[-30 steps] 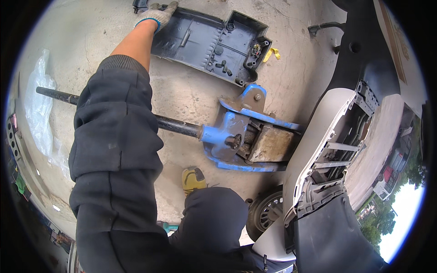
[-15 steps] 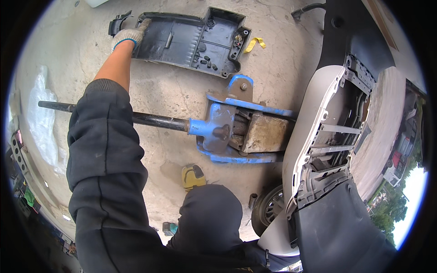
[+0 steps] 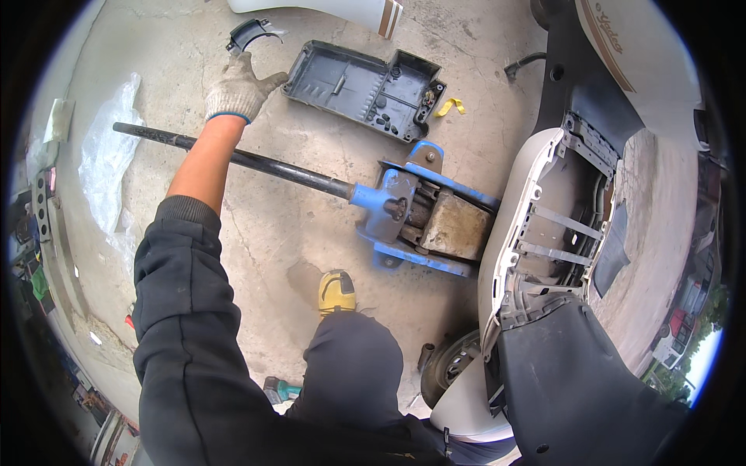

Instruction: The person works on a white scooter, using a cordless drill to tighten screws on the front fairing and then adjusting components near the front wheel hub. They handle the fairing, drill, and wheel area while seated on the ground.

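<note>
My left hand (image 3: 241, 87), in a pale knitted glove with a blue cuff edge, reaches far out over the concrete. Its thumb is spread away from the fingers, and no held thing shows. Just right of the thumb lies a black plastic tray-like housing (image 3: 315, 81), open side up, with a small rod and several small dark parts inside. A curved black plastic piece (image 3: 250, 33) sits just beyond my fingertips. Whether they touch it I cannot make out. My right hand is out of the picture.
A blue floor jack (image 3: 381, 203) with a long black handle (image 3: 303, 177) reaches under the white scooter body (image 3: 497, 233) on the right. A yellow strap (image 3: 451, 106), clear plastic sheet (image 3: 109, 167) and green-and-black power tool (image 3: 286, 388) lie on the floor. My yellow shoe (image 3: 336, 289) is near the jack.
My left hand has come off the left end of the black housing and now hovers beside it, thumb spread. The whole view has shifted, bringing in more of the floor ahead.
</note>
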`<state>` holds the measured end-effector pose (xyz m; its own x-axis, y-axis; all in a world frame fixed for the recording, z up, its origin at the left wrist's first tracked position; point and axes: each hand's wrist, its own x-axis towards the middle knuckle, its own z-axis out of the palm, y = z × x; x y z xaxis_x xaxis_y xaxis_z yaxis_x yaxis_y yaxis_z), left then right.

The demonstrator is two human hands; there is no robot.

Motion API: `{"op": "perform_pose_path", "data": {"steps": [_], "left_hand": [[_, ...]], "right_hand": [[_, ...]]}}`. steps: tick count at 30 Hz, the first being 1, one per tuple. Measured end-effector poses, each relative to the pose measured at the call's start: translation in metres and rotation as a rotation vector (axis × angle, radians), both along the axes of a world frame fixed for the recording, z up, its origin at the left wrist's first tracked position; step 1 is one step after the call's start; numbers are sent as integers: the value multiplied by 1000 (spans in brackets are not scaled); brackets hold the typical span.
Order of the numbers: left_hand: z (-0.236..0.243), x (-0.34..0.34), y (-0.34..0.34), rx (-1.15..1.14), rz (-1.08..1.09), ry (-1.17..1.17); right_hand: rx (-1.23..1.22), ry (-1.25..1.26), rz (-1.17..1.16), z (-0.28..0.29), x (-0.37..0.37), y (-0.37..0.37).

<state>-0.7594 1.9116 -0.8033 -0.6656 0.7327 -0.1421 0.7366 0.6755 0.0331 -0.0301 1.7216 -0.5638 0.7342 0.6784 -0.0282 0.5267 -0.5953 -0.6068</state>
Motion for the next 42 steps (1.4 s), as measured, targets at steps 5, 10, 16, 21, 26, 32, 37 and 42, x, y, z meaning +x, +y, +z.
{"op": "perform_pose_path", "data": {"steps": [5,10,16,21,26,32,37,42], "left_hand": [[72,62,-64,382,-266,-141],[155,133,-128,866,-645,-181],[288,261,-200,1110,-387,-947],[374,360,-246,935,-520,-1448],[426,469,-245,645,-910,-1853],[482,545,-225,555,-1073,-1783],[515,583,-202,770,-1089,-1621],[562,578,-144,1364,-993,-711]], "right_hand": [[61,52,98,33,0,-11],[80,133,247,84,-3,-33],[197,447,559,114,18,-30],[545,204,865,167,9,-78],[566,356,1177,239,25,-111],[591,230,1482,301,68,-106],[811,-211,1459,324,99,-83],[964,-175,1209,342,135,2]]}}
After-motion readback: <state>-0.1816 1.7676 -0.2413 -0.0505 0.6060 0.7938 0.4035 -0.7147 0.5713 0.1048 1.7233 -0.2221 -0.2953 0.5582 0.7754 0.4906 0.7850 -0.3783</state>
